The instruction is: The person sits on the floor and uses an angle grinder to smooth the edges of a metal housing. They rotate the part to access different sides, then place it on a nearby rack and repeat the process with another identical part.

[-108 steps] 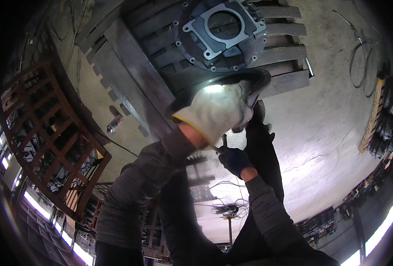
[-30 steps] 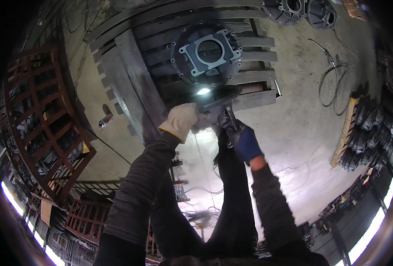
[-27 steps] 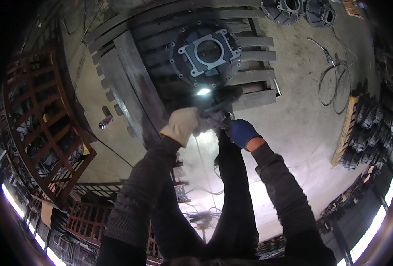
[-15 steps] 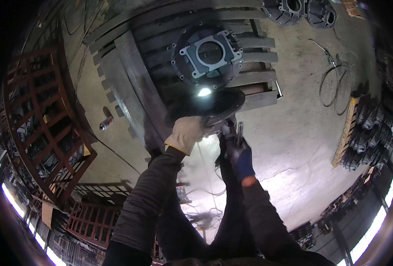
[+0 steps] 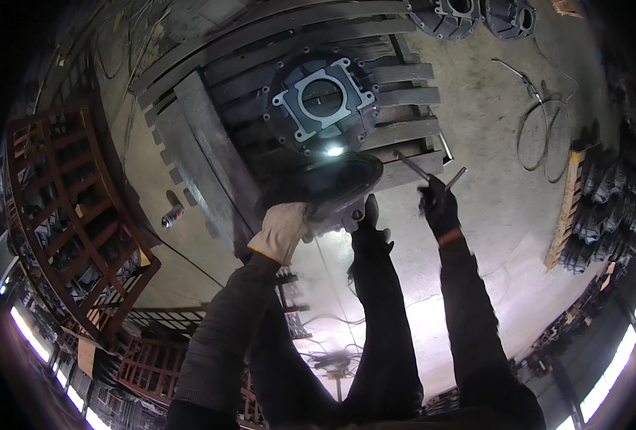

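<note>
Holding a round part at the pallet's near edge

In the head view, a dark round part [image 5: 347, 188] is held tilted by the near edge of the wooden pallet [image 5: 404, 131]; whether it also rests there cannot be told. Its near left side is grasped by the gloved left hand [image 5: 281, 231], the nearer one. Its visible long axis runs from lower left to upper right. A metal tool [image 5: 413, 166] is gripped in the gloved right hand [image 5: 440, 204], right of the part and apart from it, with one end pointed toward the pallet's near right corner. Beyond, a metal housing [image 5: 323, 124] is laid on the pallet.
</note>
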The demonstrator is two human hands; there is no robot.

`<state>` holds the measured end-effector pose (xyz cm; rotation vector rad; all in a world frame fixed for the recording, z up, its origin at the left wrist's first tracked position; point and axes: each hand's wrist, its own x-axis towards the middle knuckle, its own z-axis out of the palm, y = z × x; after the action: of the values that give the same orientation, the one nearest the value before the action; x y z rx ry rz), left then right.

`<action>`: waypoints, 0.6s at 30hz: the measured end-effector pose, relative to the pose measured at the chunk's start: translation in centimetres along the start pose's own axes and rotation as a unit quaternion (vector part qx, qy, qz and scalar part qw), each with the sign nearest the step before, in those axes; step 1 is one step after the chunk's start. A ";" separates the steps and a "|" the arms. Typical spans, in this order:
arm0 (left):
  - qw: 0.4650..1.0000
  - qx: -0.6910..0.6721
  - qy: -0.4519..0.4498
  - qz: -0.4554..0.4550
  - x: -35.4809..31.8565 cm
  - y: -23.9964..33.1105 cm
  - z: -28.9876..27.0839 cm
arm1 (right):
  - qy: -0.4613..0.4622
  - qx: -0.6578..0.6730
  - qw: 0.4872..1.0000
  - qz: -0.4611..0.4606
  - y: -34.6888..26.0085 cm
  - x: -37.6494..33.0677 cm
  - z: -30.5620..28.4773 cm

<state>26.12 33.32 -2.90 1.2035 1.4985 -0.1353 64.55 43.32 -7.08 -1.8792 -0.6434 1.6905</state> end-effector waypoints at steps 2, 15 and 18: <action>1.000 0.007 -0.018 -0.014 0.2 -0.3 0.4 | 0.055 0.265 0.952 0.143 5.3 9.0 -0.3; 0.992 0.064 0.075 0.075 -0.6 -1.8 2.0 | -0.126 -0.026 0.977 0.170 23.5 4.7 6.7; 0.976 0.072 0.162 0.130 -1.7 -1.7 2.2 | -0.206 0.035 0.952 0.225 23.6 0.1 10.9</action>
<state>26.02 30.05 -3.15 1.5850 1.6132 0.1377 53.70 26.48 -23.62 -1.7209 -0.3067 2.4010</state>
